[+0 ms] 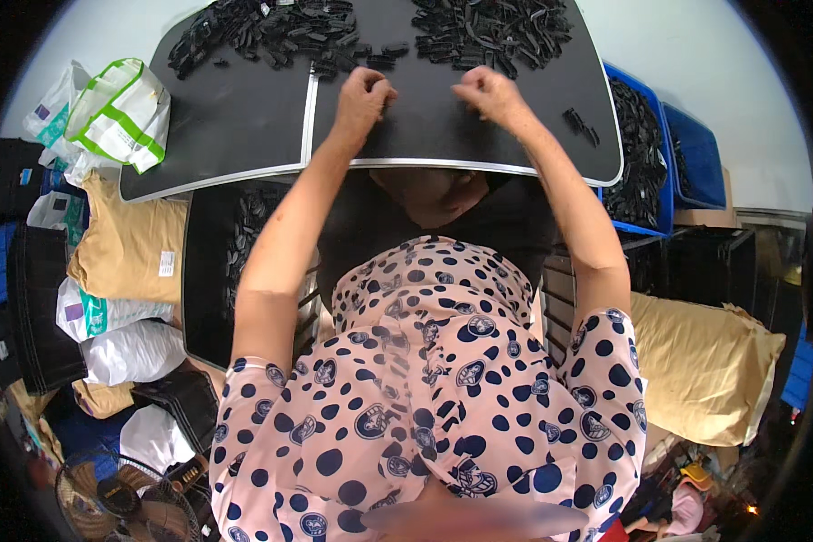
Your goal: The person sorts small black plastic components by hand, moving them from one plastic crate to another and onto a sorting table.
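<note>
My left hand (363, 93) rests curled on the black table (244, 117), its fingers closed near a few small black plastic parts (377, 56). My right hand (488, 90) is also curled on the table, a hand's width to the right. What the fingers pinch is too small to tell. Beyond both hands lie two heaps of small black plastic parts, the left heap (262, 32) and the right heap (492, 32). A couple of loose black pieces (581, 125) lie near the table's right edge.
Blue crates (646, 154) filled with black parts stand to the right of the table. Tan sacks (126, 244) and white bags (117, 108) are piled at left, another tan sack (705, 361) at right. A fan (117, 501) sits at lower left.
</note>
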Demonstrator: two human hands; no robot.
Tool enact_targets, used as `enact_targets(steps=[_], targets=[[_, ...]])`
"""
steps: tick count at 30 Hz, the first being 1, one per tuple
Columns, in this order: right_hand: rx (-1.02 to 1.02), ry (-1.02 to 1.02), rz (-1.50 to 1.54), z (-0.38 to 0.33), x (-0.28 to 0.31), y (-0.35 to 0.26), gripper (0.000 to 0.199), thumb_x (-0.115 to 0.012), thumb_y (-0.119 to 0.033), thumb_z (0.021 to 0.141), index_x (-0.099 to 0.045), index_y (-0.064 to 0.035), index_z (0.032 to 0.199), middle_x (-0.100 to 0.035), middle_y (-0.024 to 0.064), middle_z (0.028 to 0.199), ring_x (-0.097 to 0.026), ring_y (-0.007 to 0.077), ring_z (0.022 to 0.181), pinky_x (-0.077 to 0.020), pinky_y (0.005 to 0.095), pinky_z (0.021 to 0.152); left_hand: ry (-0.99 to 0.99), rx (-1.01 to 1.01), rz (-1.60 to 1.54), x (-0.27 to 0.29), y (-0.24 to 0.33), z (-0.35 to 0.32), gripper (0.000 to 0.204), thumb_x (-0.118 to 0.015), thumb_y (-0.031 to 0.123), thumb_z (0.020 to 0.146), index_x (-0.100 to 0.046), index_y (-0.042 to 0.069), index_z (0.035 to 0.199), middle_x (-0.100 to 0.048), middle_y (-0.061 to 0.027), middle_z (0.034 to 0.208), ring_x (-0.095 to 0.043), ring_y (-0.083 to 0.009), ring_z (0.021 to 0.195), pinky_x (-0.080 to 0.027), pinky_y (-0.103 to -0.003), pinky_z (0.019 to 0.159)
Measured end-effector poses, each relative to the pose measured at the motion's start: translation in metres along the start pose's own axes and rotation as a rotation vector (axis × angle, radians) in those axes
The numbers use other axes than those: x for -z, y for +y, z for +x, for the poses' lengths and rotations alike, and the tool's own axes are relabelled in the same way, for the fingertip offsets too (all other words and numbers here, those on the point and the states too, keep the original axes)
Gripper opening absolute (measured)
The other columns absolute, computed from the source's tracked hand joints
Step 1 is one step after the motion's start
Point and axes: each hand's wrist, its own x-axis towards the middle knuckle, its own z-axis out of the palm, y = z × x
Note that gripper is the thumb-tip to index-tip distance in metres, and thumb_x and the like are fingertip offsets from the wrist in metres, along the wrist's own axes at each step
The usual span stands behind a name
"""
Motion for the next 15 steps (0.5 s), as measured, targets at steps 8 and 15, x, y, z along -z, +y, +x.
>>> enact_targets(steps=[8, 15], targets=[[0.047, 0.126, -0.631, 0.048, 0.026, 0.018, 0.034, -0.063, -0.027, 0.082, -0.055, -0.0087, 0.109, -0.060, 0.0192, 0.103, -0.057, 0.0354, 0.101, -0.0469, 0.0446, 0.084, -0.077, -0.302, 1.156, 0.028, 0.004, 0.055, 0.024, -0.054, 0.015, 0.084, -0.060, 0.016, 0.108, -0.057, -0.0130, 0.099, -0.060, -0.0367, 0.087, -0.049, -0.046, 0.073], [0.156, 0.101, -0.629, 0.058, 0.032, 0.040, 0.026, -0.056, -0.005, 0.079, -0.055, -0.0044, 0.105, -0.061, 0.0200, 0.101, -0.062, 0.0332, 0.085, -0.0516, 0.0404, 0.073, -0.174, -0.390, 1.178, 0.014, 0.007, 0.049, 0.023, -0.063, 0.017, 0.080, -0.058, 0.012, 0.102, -0.060, -0.0138, 0.094, -0.062, -0.0345, 0.085, -0.050, -0.043, 0.071]])
